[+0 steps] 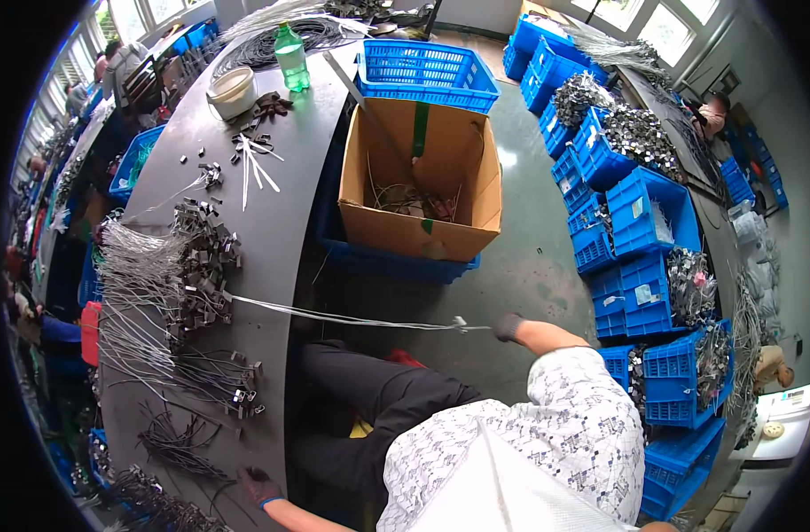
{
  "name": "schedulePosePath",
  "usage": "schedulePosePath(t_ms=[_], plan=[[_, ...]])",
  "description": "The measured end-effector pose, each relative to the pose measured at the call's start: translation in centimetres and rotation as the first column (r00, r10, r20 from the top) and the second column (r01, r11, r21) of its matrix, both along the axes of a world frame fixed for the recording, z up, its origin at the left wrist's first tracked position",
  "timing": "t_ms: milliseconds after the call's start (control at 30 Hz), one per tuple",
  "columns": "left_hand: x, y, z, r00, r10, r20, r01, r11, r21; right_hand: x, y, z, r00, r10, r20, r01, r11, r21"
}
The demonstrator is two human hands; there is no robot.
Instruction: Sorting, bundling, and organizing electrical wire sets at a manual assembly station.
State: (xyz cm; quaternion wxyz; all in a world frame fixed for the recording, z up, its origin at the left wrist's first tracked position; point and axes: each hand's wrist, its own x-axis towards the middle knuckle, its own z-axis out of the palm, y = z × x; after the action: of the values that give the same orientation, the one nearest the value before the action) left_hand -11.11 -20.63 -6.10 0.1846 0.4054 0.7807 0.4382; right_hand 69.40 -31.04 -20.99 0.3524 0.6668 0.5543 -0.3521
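Note:
My right hand [508,328], in a dark glove, is closed on the end of a thin bundle of grey-white wires [352,317]. The strands stretch taut over the table's edge, with a small knotted bunch just short of my fingers. Their other end meets a heap of dark metal clips [205,275] with pale wires [139,257] on the table. At the near table edge lies my gloved left hand [259,488], fingers apparently loose and holding nothing that I can see. Beside it spreads a tangle of black wires [181,443].
Right of the dark table [272,195] stands an open cardboard box [418,232] with scraps inside, before a blue crate [427,75]. A green bottle [290,58] and white tub [232,93] stand at the back. Stacked blue crates [622,297] line the right; people work farther off.

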Motion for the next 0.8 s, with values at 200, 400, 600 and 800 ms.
schedulePosePath(t_ms=[200,400,600,800], plan=[[8.4,4.2,-1.1,0.779,-0.284,0.559,0.186,0.956,0.227,2.5,-11.3,3.5,0.95,-0.117,-0.29,0.172,0.969,0.176],[26.9,11.0,-2.5,0.247,-0.444,0.861,0.427,0.848,0.314,-0.5,-10.2,0.6,0.904,0.023,-0.427,0.163,0.905,0.394],[32.0,13.5,0.6,0.249,-0.168,0.954,0.019,0.985,0.169,-4.1,-2.7,5.9,0.932,0.132,-0.337,0.007,0.924,0.383],[25.2,14.0,7.8,0.577,0.032,0.816,-0.311,0.932,0.184,-1.4,-4.4,1.9,0.982,0.097,-0.159,-0.064,0.978,0.198]])
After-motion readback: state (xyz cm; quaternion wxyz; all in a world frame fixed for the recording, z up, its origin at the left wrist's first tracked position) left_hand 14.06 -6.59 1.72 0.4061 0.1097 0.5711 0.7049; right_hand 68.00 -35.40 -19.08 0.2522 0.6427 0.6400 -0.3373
